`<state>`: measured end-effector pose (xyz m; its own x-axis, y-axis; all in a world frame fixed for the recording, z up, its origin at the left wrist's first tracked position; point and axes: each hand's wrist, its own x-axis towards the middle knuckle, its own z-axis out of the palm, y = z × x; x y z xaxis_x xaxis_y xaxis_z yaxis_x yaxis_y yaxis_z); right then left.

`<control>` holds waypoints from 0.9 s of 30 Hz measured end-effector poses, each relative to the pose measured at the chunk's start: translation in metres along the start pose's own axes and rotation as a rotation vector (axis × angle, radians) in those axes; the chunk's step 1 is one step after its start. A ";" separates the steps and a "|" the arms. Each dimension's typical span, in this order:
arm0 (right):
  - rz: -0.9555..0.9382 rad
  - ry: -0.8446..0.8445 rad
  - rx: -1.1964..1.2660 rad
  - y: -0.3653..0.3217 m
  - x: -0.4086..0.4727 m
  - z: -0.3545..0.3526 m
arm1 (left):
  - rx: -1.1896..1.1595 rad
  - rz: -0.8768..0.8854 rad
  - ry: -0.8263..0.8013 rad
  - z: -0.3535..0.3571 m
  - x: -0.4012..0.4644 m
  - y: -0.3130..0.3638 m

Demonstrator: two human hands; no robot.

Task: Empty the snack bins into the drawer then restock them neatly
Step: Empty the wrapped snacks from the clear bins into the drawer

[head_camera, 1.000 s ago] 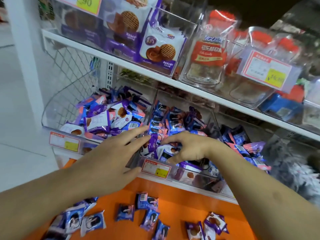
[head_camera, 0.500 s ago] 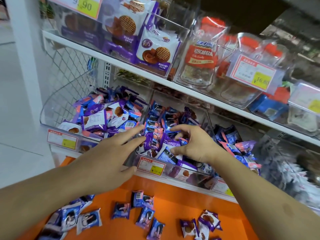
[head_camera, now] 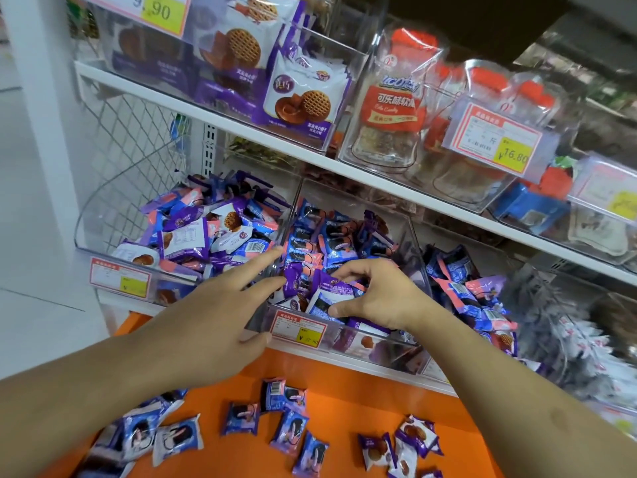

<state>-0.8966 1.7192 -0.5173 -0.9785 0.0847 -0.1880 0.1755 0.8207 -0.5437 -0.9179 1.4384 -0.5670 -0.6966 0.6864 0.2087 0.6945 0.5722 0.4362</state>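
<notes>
Hands are both up at the middle clear bin (head_camera: 418,257): right hand (head_camera: 375,294) is clenched on a purple snack packet (head_camera: 332,288) inside it, left hand (head_camera: 220,305) is flat with fingers spread at the bin's left wall. Loose blue packets (head_camera: 241,414) sit in the orange drawer (head_camera: 344,401) below.

I am standing in a shop, at a snack aisle. White shelves (head_camera: 344,167) carry clear plastic bins (head_camera: 417,243) heaped with wrapped biscuits, and each bin wears a red and yellow price tag (head_camera: 298,331). At the upper left of the frame a tag (head_camera: 157,10) reads 9.90; at the right another (head_camera: 496,139) shows 16.80.
</notes>
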 end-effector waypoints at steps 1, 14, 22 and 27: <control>-0.005 0.022 0.016 0.002 0.001 0.002 | -0.006 -0.001 0.003 0.000 0.000 0.000; -0.015 0.292 0.337 -0.016 -0.031 -0.019 | -0.049 -0.083 -0.005 -0.018 -0.006 0.024; -0.110 0.121 0.425 -0.051 -0.119 0.008 | -0.837 -0.293 -0.029 -0.039 -0.009 0.080; 0.111 0.200 0.761 -0.018 -0.156 0.030 | -0.819 -0.477 -0.025 -0.027 -0.036 0.079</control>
<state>-0.7442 1.6746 -0.5030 -0.9392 0.3024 -0.1628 0.2284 0.1958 -0.9537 -0.8424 1.4469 -0.5165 -0.8636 0.4764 -0.1652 -0.0115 0.3090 0.9510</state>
